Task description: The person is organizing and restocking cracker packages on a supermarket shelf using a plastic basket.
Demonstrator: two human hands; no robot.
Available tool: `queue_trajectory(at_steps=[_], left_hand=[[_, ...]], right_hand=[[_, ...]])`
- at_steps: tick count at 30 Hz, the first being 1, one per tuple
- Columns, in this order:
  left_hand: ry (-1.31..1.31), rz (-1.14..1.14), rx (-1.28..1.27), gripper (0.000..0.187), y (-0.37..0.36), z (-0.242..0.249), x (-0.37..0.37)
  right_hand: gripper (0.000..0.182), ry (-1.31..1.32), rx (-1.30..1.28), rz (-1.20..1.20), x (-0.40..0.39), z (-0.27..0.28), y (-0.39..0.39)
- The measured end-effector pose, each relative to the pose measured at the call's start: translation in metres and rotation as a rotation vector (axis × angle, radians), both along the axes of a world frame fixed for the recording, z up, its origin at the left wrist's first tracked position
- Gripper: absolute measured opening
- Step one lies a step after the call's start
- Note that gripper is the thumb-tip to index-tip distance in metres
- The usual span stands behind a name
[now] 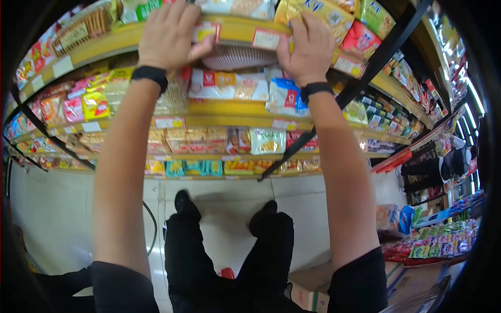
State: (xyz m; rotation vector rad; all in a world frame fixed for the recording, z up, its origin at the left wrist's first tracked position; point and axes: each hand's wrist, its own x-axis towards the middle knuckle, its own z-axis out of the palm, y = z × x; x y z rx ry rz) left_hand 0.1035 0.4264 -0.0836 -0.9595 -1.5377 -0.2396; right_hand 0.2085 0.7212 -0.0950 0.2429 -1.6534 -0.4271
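My left hand (172,39) rests over the yellow front edge of the top shelf (237,30), its thumb out to the side and its fingers reaching onto the packets behind. To the right, my right hand (308,51) lies over the same edge with its fingertips against a yellow snack packet (334,20). Its thumb touches the shelf front beside a price label (266,39). Neither hand visibly grips a packet. Between the hands, a pale ribbed basket-like thing (237,57) shows under the top shelf. White packets (229,85) and a blue-and-white packet (286,93) sit one shelf lower.
Lower shelves (209,121) carry several snack packets. A dark strap or post (389,44) slants across the shelf front at right. Cardboard boxes (308,295) stand on the floor near my legs. Another person (438,169) is in the aisle at far right.
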Motion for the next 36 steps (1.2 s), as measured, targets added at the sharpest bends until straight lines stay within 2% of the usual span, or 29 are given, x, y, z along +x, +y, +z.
queue_trajectory(at_steps=[3,5,6,23,28,29,30,31,32,34,36], left_hand=[[0.038,0.045,0.027,0.048,0.002,-0.001,0.005],[-0.109,0.066,0.028,0.048,0.002,-0.005,0.013],[0.069,0.032,0.066,0.047,0.008,-0.012,0.010],[0.109,0.027,0.144,0.045,0.009,-0.011,0.006],[0.060,0.086,0.146,0.046,0.010,-0.009,0.012],[0.150,0.095,0.094,0.046,0.004,-0.008,-0.012],[-0.030,0.107,0.052,0.046,0.001,-0.013,-0.016],[0.007,0.148,0.073,0.049,0.002,-0.014,-0.018],[-0.029,0.176,0.060,0.053,0.000,-0.016,-0.022],[0.071,0.127,0.073,0.055,-0.005,-0.018,-0.043],[0.012,0.125,0.038,0.053,-0.007,-0.018,-0.046]], right_hand=[[0.041,0.016,0.034,0.029,0.007,0.005,-0.007],[0.048,0.023,0.026,-0.042,0.016,0.004,-0.015],[0.052,-0.023,0.013,-0.051,0.018,-0.002,-0.009],[0.052,0.022,0.018,-0.059,0.010,0.000,-0.013],[0.059,-0.036,-0.032,-0.095,0.005,0.000,-0.008],[0.061,-0.061,-0.081,-0.108,0.002,-0.002,-0.007],[0.061,-0.097,-0.103,-0.129,0.001,-0.004,-0.006],[0.062,-0.117,-0.084,-0.114,-0.001,-0.006,-0.001],[0.041,-0.013,-0.036,-0.055,-0.010,-0.003,-0.001],[0.041,0.015,-0.049,0.016,-0.011,-0.001,-0.003],[0.041,0.042,-0.019,0.036,-0.008,0.002,-0.003]])
